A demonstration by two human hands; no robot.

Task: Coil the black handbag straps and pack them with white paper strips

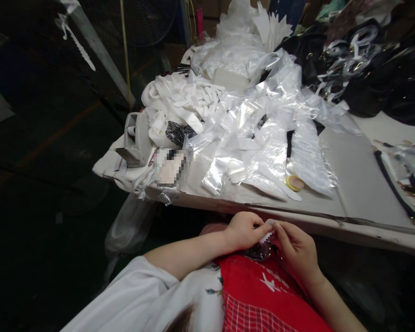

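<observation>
So the white zigzag-edged strip [267,235] was down at lap level, just off the near edge of the surface [359,184]. It was pinched between both hands. The left hand [244,229] had its grip closed on the strip's left end, and the right hand [295,249] had fingertips clamped on the other end. Right under them, on the red apron [259,290], was something dark and shiny; couldn't make out what.

As for progress, my guess is it was somewhere in the middle. Only that one strip was in hand. A messy spread of clear plastic bags [263,133] covered the middle of the surface, and a heap of white strips [180,99] sat far left of them. I couldn't tell which were finished and which weren't.

A grey tape dispenser [134,138] sat at the left corner, with a small yellow tape roll [294,183] near the front edge. Black bags [383,87] were piled far right, with a black strap [394,184] lying nearer.
</observation>
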